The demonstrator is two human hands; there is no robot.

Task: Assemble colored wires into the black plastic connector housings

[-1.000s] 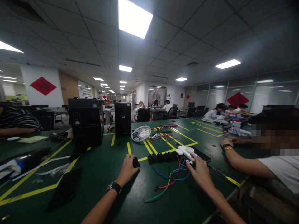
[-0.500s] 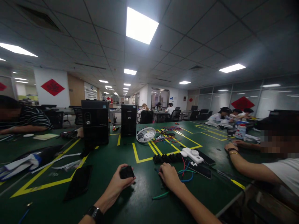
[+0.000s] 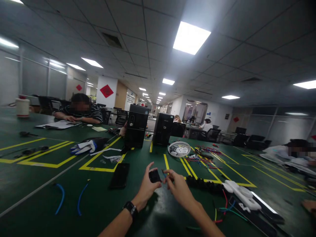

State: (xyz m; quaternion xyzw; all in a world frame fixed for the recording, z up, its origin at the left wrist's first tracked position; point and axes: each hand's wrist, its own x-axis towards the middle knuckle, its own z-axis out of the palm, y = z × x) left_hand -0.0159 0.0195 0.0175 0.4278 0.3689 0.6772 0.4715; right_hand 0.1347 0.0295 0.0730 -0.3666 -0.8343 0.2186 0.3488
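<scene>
My left hand point(image 3: 146, 187) is closed around a small black block point(image 3: 154, 176), held above the green table between thumb and fingers. Close to the block's right side, my right hand point(image 3: 178, 185) pinches a thin bluish piece point(image 3: 164, 174) that looks like a short wire; its ends are too small to make out. Two blue wires, one on the left point(image 3: 60, 199) and one nearer point(image 3: 82, 200), lie apart on the table. Right of my right arm are red, green and blue wires point(image 3: 225, 204). A row of black blocks point(image 3: 203, 184) stretches beyond my right hand.
A dark phone point(image 3: 119, 176) lies left of my hands, and a white power strip point(image 3: 243, 194) lies to the right. Farther back stand two black computer cases point(image 3: 136, 126), a white basket point(image 3: 179, 144) and a wire pile point(image 3: 204, 156). Another person point(image 3: 81, 110) sits across at left.
The view has swung left. My right hand has lifted from the table among the loose wires and come up beside the black block, now pinching the thin piece. My left hand keeps the block.
</scene>
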